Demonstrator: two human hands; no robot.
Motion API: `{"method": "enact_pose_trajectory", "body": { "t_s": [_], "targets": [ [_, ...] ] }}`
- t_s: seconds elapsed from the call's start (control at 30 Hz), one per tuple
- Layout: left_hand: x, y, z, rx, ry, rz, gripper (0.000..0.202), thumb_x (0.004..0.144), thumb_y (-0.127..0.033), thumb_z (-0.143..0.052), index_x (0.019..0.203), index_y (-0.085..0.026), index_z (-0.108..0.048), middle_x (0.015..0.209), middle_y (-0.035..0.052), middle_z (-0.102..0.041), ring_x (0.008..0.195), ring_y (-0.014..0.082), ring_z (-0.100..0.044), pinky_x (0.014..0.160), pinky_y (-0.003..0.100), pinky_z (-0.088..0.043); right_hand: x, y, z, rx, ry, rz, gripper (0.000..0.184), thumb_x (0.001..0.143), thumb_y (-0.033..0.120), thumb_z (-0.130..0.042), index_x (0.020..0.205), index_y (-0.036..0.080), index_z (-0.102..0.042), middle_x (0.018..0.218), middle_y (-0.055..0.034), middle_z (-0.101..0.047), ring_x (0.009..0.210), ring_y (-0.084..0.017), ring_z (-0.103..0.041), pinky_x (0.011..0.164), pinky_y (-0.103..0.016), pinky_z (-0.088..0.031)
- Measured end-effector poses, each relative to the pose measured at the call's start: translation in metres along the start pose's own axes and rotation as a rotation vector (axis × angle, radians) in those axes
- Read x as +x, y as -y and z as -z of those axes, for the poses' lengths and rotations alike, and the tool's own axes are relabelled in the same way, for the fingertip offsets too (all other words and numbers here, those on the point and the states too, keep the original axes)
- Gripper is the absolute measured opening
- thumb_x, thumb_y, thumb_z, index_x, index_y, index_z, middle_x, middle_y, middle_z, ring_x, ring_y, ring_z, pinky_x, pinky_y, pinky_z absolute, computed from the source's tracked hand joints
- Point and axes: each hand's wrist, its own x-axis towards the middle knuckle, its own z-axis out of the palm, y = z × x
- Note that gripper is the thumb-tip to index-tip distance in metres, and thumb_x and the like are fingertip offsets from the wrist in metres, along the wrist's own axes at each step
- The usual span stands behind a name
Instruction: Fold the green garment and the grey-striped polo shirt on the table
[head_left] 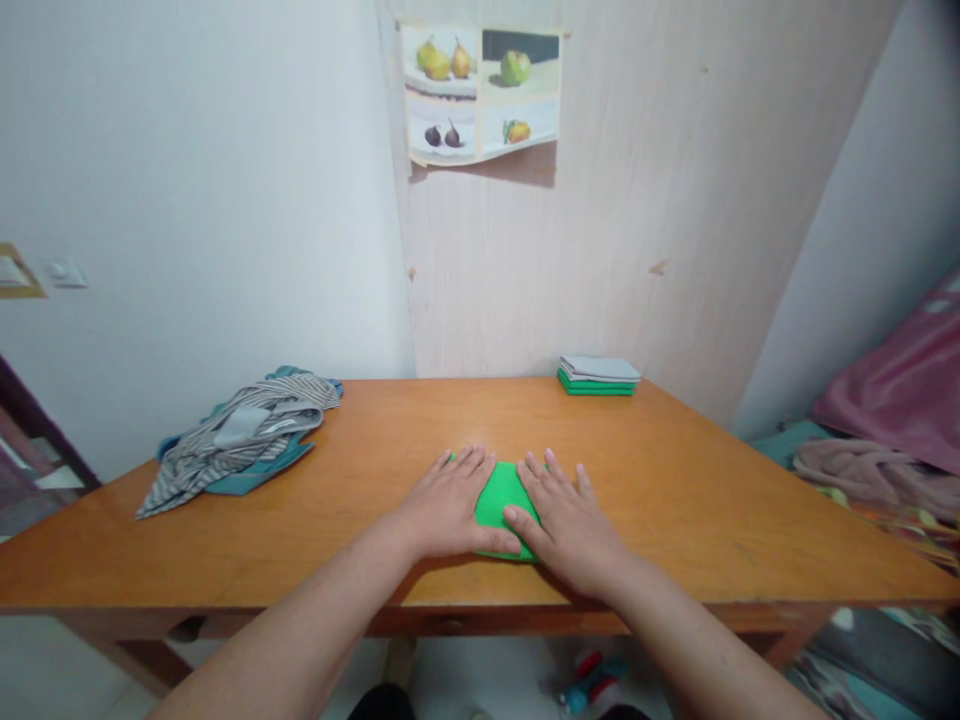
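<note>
A bright green folded cloth (501, 492) lies on the wooden table near its front edge. Flat on its left part rests my left hand (454, 508), fingers stretched out and the thumb across the near edge. My right hand (564, 525) presses on the right part with its fingers spread, the thumb pointing inward over the green fabric. Both palms cover much of the cloth, so its full outline is hidden. Neither hand grips anything.
Toward the back right of the table (712, 520) sits a neat stack of grey and green folded cloths (598, 375). A loose heap of striped and blue clothes (247, 435) lies at the left. Behind the table stands a wall with a fruit poster (480, 95).
</note>
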Motion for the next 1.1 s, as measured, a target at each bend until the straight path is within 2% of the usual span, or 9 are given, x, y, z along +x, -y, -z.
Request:
{"method": "enact_pose_trajectory", "body": {
  "t_s": [0.07, 0.17, 0.5, 0.63, 0.77, 0.83, 0.9, 1.0, 1.1],
  "targets": [
    [0.0, 0.0, 0.0, 0.006, 0.0, 0.002, 0.123, 0.067, -0.094, -0.043, 0.158, -0.015, -0.022, 0.162, 0.0177, -0.016, 0.15, 0.0348, -0.014, 0.121, 0.05, -0.011, -0.004, -0.001, -0.007, -0.023, 0.043, -0.064, 0.082, 0.095, 0.07, -0.019, 0.157, 0.017, -0.022, 0.163, -0.0084, -0.018, 0.152, -0.032, -0.009, 0.118, -0.066, -0.002],
    [0.001, 0.0, 0.0, 0.012, -0.001, 0.0, 0.123, 0.067, -0.095, -0.041, 0.157, -0.013, -0.022, 0.162, 0.0184, -0.015, 0.151, 0.0344, -0.013, 0.121, 0.049, -0.011, -0.009, -0.004, -0.014, -0.066, 0.039, -0.117, 0.082, 0.095, 0.069, -0.018, 0.158, 0.016, -0.017, 0.164, -0.0072, -0.014, 0.152, -0.03, -0.008, 0.118, -0.065, 0.002],
    [0.002, -0.001, 0.0, 0.029, 0.015, 0.018, 0.125, 0.066, -0.096, -0.039, 0.157, -0.012, -0.022, 0.163, 0.0179, -0.015, 0.15, 0.035, -0.013, 0.121, 0.048, -0.012, -0.019, -0.009, -0.018, -0.102, 0.032, -0.206, 0.09, 0.092, 0.074, -0.019, 0.157, 0.012, -0.018, 0.163, -0.0102, -0.017, 0.152, -0.032, -0.004, 0.117, -0.064, 0.007],
    [0.003, 0.0, -0.001, 0.023, 0.016, 0.016, 0.123, 0.068, -0.095, -0.039, 0.157, -0.012, -0.021, 0.163, 0.0172, -0.014, 0.15, 0.0354, -0.014, 0.121, 0.048, -0.011, -0.025, -0.02, -0.017, 0.004, 0.0, -0.24, 0.086, 0.093, 0.071, -0.022, 0.156, 0.013, -0.025, 0.161, -0.0119, -0.026, 0.152, -0.031, -0.007, 0.118, -0.063, -0.001],
    [0.004, 0.001, -0.003, -0.019, -0.004, 0.007, 0.123, 0.068, -0.093, -0.042, 0.157, -0.012, -0.023, 0.163, 0.0174, -0.015, 0.15, 0.0361, -0.013, 0.121, 0.048, -0.01, -0.028, -0.031, -0.016, 0.155, -0.121, -0.28, 0.076, 0.097, 0.065, -0.02, 0.155, 0.016, -0.031, 0.16, -0.0121, -0.029, 0.151, -0.029, -0.014, 0.119, -0.06, -0.013],
    [0.004, 0.002, -0.004, -0.032, -0.017, -0.005, 0.122, 0.067, -0.094, -0.042, 0.157, -0.012, -0.024, 0.163, 0.0178, -0.016, 0.15, 0.0362, -0.013, 0.12, 0.049, -0.01, -0.031, -0.032, -0.016, 0.152, -0.19, -0.236, 0.073, 0.098, 0.063, -0.023, 0.156, 0.018, -0.028, 0.162, -0.0117, -0.024, 0.151, -0.029, -0.013, 0.119, -0.061, -0.014],
    [0.005, 0.002, -0.004, -0.039, -0.028, -0.01, 0.123, 0.066, -0.094, -0.042, 0.156, -0.013, -0.025, 0.162, 0.0181, -0.017, 0.15, 0.0365, -0.014, 0.12, 0.05, -0.01, -0.035, -0.028, -0.016, 0.101, -0.198, -0.14, 0.07, 0.098, 0.061, -0.028, 0.157, 0.023, -0.025, 0.164, -0.0093, -0.018, 0.152, -0.03, -0.009, 0.118, -0.062, -0.012],
    [0.005, 0.001, -0.004, -0.045, -0.036, -0.005, 0.123, 0.065, -0.095, -0.043, 0.156, -0.013, -0.025, 0.162, 0.0186, -0.02, 0.15, 0.037, -0.016, 0.12, 0.05, -0.011, -0.039, -0.019, -0.017, 0.015, -0.122, -0.054, 0.066, 0.097, 0.061, -0.033, 0.155, 0.029, -0.031, 0.165, -0.0064, -0.015, 0.152, -0.031, -0.005, 0.118, -0.063, -0.011],
    [0.005, 0.001, -0.005, -0.048, -0.049, -0.005, 0.123, 0.065, -0.095, -0.043, 0.156, -0.015, -0.026, 0.161, 0.0181, -0.022, 0.149, 0.0376, -0.017, 0.119, 0.051, -0.012, -0.04, -0.016, -0.019, 0.0, -0.07, -0.064, 0.064, 0.097, 0.059, -0.036, 0.154, 0.029, -0.034, 0.164, -0.0067, -0.016, 0.151, -0.032, -0.004, 0.118, -0.062, -0.012]
  ]
}}
